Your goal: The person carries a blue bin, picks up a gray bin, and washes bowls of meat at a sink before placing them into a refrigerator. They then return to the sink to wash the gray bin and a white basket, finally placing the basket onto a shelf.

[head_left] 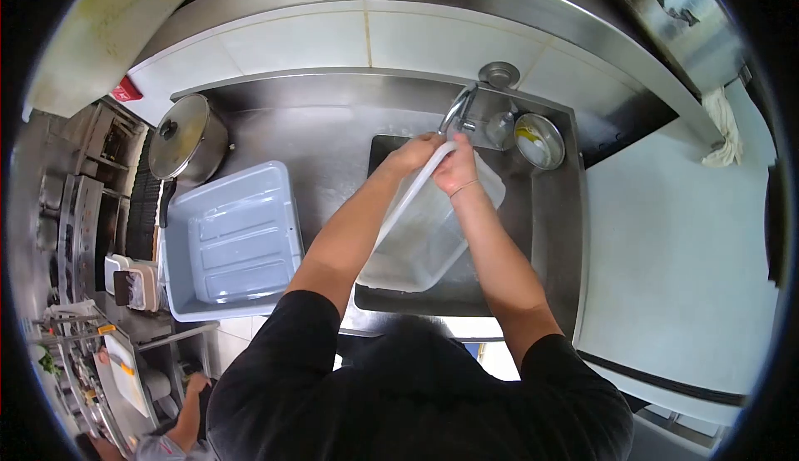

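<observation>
A translucent white plastic tub [416, 249] is tilted over the sink basin [537, 211], below the curved metal faucet [456, 110]. My left hand [416, 152] is closed on the tub's far rim, close to the faucet. Just to its right, my right hand [455, 167] grips the same rim, with a thin band round the wrist. Parts of the fingers of both hands are hidden by the rim and by each other.
A blue-grey tub [241, 249] stands left of the sink, with a lidded pot [188, 141] behind it. A metal bowl [538, 141] and a clear bottle [500, 130] sit at the back right. Another person's arm [190, 415] shows at the lower left.
</observation>
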The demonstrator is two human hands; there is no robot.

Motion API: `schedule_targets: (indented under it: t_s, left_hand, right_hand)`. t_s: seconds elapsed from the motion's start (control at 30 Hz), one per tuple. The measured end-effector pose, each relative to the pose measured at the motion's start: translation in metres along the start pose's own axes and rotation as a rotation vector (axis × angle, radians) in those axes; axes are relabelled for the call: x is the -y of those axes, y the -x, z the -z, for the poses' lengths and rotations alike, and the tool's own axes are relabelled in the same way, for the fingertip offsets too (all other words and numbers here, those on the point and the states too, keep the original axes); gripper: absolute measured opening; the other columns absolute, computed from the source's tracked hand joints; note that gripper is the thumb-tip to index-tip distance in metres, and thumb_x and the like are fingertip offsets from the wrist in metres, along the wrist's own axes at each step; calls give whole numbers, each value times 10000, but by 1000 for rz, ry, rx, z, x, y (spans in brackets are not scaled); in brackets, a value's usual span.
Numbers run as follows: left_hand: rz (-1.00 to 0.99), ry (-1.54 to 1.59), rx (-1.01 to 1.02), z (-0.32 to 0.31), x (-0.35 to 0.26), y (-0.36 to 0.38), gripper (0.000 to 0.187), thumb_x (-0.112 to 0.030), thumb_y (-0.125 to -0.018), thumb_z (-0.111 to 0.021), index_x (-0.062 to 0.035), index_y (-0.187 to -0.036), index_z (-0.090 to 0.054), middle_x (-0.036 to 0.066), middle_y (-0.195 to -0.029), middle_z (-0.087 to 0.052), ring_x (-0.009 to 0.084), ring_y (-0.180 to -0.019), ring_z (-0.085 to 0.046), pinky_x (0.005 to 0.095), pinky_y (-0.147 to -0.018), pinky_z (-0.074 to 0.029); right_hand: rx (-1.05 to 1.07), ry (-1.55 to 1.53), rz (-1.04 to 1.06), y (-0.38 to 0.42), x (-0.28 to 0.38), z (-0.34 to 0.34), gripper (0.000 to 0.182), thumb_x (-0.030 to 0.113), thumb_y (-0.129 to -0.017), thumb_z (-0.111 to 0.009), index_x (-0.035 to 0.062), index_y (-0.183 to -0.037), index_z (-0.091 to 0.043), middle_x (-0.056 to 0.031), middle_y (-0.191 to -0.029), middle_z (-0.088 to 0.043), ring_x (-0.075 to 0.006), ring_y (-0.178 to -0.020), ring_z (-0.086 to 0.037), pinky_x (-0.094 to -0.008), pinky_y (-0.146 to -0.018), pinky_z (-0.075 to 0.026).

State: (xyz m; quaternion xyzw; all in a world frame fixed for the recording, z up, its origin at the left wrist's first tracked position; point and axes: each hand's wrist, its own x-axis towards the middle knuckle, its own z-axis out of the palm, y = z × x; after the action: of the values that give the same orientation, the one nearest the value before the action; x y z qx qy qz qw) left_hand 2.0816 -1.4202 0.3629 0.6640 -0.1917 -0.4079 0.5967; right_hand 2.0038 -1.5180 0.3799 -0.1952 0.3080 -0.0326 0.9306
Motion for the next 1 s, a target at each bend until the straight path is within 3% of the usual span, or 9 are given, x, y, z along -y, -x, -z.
schedule_targets:
  t_s: [0.13, 0.17, 0.4, 0.47, 0.53, 0.6, 0.67, 0.87, 1.0]
  left_hand:
    - [-238, -166, -94, -11, -31, 6, 465, -366, -1032, -480, 6, -1285, -598, 173, -1235, -648, 254, -1136, -607, 374, -1009, -459]
    - [-309, -292, -130, -8, -21, -12, 498, -405, -1018, -511, -10, -1314, -569, 194, -1283, -621, 281, -1169, -592, 384, -1019, -450]
    - [-97, -634, 25, 40, -7, 8, 765, -586, -1000, -436, -67, -1548, -315, 180, -1563, -380, 291, -1455, -346, 391, -1196, -262]
    - [2, -828, 2, 64, 11, 1, 795, -621, -996, -405, -87, -1570, -275, 164, -1586, -348, 284, -1488, -292, 387, -1218, -221]
    - [143, -803, -111, 74, 15, 3, 782, -641, -991, -393, -106, -1557, -318, 153, -1591, -345, 277, -1486, -297, 377, -1214, -231]
    - [296, -576, -83, 79, 18, 0, 766, -639, -995, -384, -85, -1524, -372, 149, -1563, -381, 265, -1460, -334, 388, -1210, -242]
    - [450, -145, 84, 82, 18, -5, 755, -617, -1008, -378, -24, -1472, -438, 152, -1502, -455, 249, -1409, -403, 420, -1206, -253]
    - [436, 56, 132, 46, 9, 11, 514, -511, -1017, -471, -149, -1370, -563, 33, -1321, -623, 199, -1105, -633, 355, -899, -527]
    - [414, 265, 303, 41, 67, -18, 365, -451, -987, -553, -203, -1237, -650, -28, -1218, -667, 145, -1043, -634, 353, -818, -524]
  right_hand:
    - [148, 63, 60, -64, 29, 16, 311, 298, -952, -506, 31, -1095, -575, -141, -1095, -622, -322, -1082, -600, -460, -1042, -460]
    - [109, 40, 37, -82, 41, 21, 274, 233, -935, -483, 34, -1098, -578, -145, -1110, -641, -306, -1052, -615, -465, -975, -489]
    - [-181, -170, 342, -11, 100, 6, 397, 277, -927, -440, -17, -1164, -562, -192, -1198, -623, -388, -1154, -590, -572, -1051, -433]
    - [-140, 224, 621, -30, 118, 79, 440, 282, -925, -432, -33, -1208, -547, -202, -1256, -599, -384, -1202, -565, -569, -1082, -405]
    - [-117, 127, 664, -3, 118, 91, 475, 282, -923, -424, -47, -1248, -533, -212, -1313, -569, -379, -1253, -531, -559, -1111, -378]
    - [-111, -455, 458, 89, 116, 38, 503, 278, -921, -415, -57, -1282, -520, -224, -1371, -533, -374, -1307, -490, -544, -1137, -353]
    - [-70, -450, 498, 96, 124, 76, 526, 275, -918, -412, -59, -1314, -506, -238, -1405, -502, -382, -1344, -449, -540, -1160, -323]
    - [-33, -567, 607, 203, 125, 50, 600, 241, -933, -376, -104, -1424, -394, -271, -1474, -429, -411, -1414, -362, -570, -1204, -235]
    - [60, -576, 641, 240, 125, 60, 615, 210, -912, -382, -91, -1447, -380, -259, -1503, -412, -411, -1437, -334, -615, -1206, -192]
